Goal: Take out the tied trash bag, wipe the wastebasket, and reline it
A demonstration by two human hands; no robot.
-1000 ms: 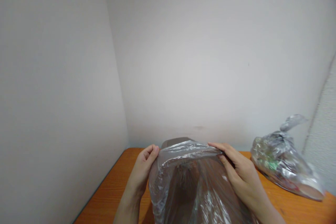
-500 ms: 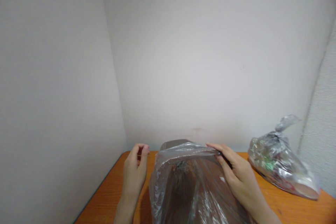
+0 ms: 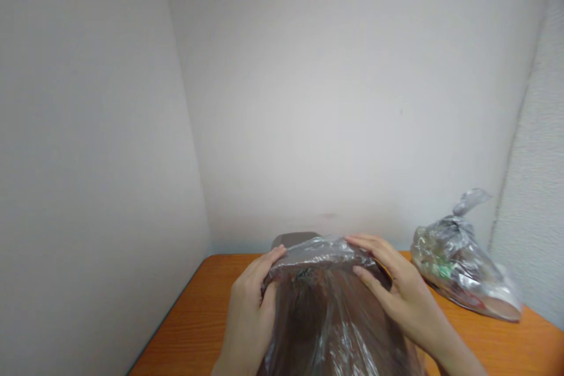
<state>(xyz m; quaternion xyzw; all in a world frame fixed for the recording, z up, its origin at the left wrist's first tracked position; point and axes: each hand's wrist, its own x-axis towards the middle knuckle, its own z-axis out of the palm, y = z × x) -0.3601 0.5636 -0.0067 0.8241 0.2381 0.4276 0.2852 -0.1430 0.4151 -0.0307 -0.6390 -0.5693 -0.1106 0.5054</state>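
A thin see-through plastic bag (image 3: 328, 314) lines a brown container, its edge folded over the rim. On the left side of that rim, my left hand (image 3: 253, 299) is closed round the bag's edge, fingers outside and thumb inside. My right hand (image 3: 396, 288) grips the right side, its fingers over the far edge and its thumb on the inner side. The bag's film is creased and shiny between the hands. The container's lower part is out of view.
Behind the container a grey-brown rounded piece (image 3: 296, 238) sticks up. To the right, a knotted clear bag of mixed rubbish (image 3: 462, 273) lies on the orange wooden table (image 3: 194, 311). White walls (image 3: 308, 100) close in the back and left.
My left hand has moved right, from beside the bag onto its left edge. My right thumb has shifted slightly inward. The bag's left side is drawn in closer to the container.
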